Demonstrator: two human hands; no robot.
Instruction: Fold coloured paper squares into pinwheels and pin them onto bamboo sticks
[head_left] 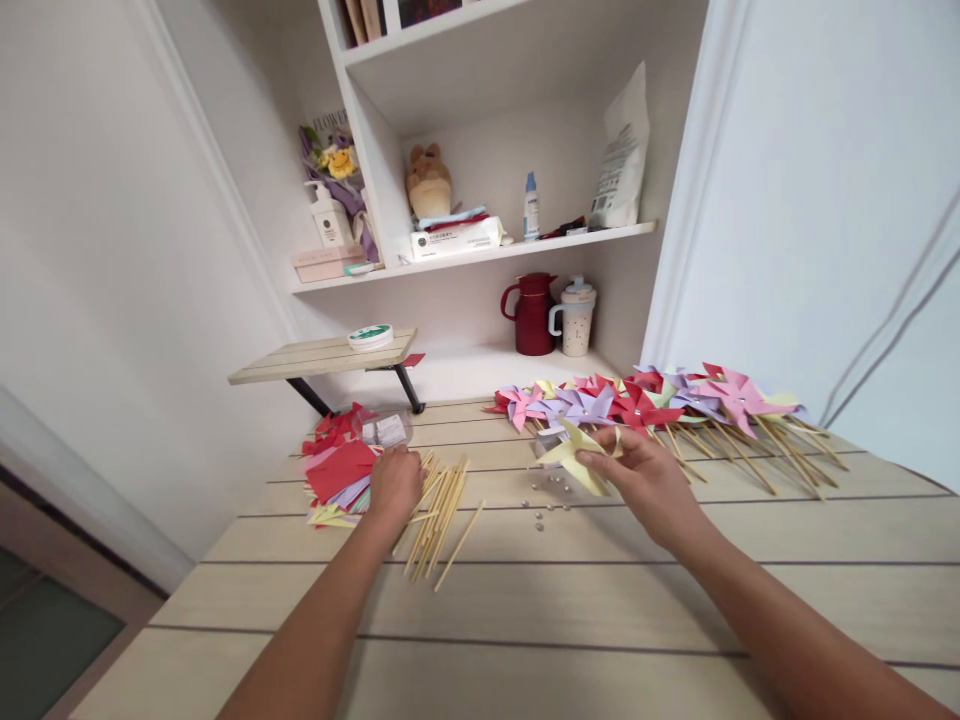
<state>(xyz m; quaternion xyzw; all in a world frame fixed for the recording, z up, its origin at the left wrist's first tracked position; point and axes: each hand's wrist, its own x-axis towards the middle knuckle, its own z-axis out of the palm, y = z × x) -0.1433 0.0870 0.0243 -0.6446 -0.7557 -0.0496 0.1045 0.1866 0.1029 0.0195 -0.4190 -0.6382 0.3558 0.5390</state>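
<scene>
Pinched in my right hand [637, 470] is a pale yellow paper pinwheel [576, 455], without a stick that I can see. Small silvery round studs [551, 490] lie scattered on the table just below it. My left hand [396, 485] is curled closed between a stack of coloured paper pieces [341, 472] and a loose pile of thin wooden sticks [442, 515]. Its fingertips are hidden, so anything in them does not show. Right behind it sits a clear box with a white label [388, 430].
Many finished pinwheels on sticks [637, 405] are heaped at the back right. A small raised wooden stand [330, 355] with a round tin [370, 337] is at the back left. Behind are a red jug [532, 315], a speckled cup [577, 318] and white shelves [480, 255].
</scene>
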